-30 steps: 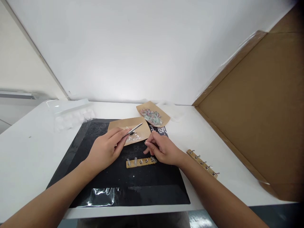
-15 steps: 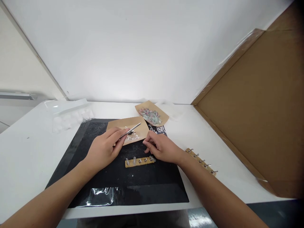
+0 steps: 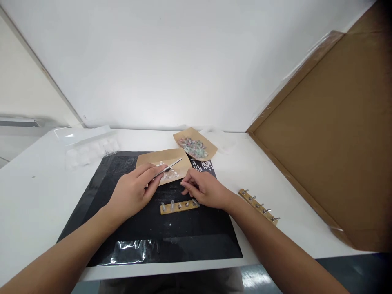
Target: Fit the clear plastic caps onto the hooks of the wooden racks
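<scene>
My left hand (image 3: 133, 189) is closed on a thin metal tool (image 3: 171, 165), whose tip points up and right over a brown paper tray (image 3: 148, 158) with small white pieces. My right hand (image 3: 204, 188) has its fingers pinched near the tray's lower right corner; anything between the fingertips is too small to make out. Just below the hands, a wooden strip (image 3: 175, 208) with several metal clips lies on the black mat (image 3: 183, 232). Clear pieces stand on its left clips, and another is at its right end.
A second paper tray (image 3: 211, 150) of coloured pieces is behind. Another clip strip (image 3: 260, 207) lies at the right, near a large cardboard sheet (image 3: 330, 134). A clear plastic box (image 3: 88, 151) sits at the back left. White strips (image 3: 206, 164) lie on the mat's back right corner.
My right hand has shifted slightly left. The left hand keeps its grip on the tool, and the whole view has moved a little.
</scene>
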`<state>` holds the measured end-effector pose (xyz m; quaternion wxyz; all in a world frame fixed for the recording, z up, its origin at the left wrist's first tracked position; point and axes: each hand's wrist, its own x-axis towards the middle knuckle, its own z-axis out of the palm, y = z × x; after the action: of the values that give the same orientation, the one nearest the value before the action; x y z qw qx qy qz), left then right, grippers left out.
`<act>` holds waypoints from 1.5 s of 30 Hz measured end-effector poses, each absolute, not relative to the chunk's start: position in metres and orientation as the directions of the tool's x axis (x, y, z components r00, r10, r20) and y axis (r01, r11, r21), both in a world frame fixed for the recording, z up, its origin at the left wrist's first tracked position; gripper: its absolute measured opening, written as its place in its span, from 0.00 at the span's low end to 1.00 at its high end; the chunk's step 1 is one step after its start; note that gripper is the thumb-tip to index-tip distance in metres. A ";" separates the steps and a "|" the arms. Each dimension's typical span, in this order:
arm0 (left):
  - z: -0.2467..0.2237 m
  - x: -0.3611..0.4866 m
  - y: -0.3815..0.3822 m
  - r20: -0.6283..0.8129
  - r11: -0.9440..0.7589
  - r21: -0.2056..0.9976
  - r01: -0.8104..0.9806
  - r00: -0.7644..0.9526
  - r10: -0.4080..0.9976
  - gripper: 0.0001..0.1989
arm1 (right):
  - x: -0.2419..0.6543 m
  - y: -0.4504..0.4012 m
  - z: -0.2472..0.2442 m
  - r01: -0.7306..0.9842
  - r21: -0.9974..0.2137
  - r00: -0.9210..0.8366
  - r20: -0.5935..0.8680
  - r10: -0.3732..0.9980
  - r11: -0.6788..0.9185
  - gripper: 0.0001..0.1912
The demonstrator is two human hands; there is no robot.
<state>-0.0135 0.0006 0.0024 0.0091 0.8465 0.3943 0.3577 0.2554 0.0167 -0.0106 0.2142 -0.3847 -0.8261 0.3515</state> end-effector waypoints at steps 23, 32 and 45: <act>0.001 -0.015 0.000 0.596 -0.685 0.298 0.665 0.431 0.677 0.16 | 0.262 0.018 0.000 0.644 -0.546 -0.621 0.038 0.783 0.537 0.06; 0.002 -0.014 0.000 0.591 -0.684 0.307 0.661 0.432 0.682 0.15 | 0.271 0.019 0.006 0.690 -0.478 -0.601 0.041 0.798 0.544 0.07; 0.001 -0.015 0.001 0.593 -0.682 0.287 0.673 0.434 0.678 0.14 | 0.286 0.021 0.015 0.739 -0.480 -0.545 -0.015 0.838 0.472 0.04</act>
<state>-0.0151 0.0007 0.0011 0.0036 0.8469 0.3985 0.3521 0.2855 0.0213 0.0154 0.1120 -0.4635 -0.8507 0.2214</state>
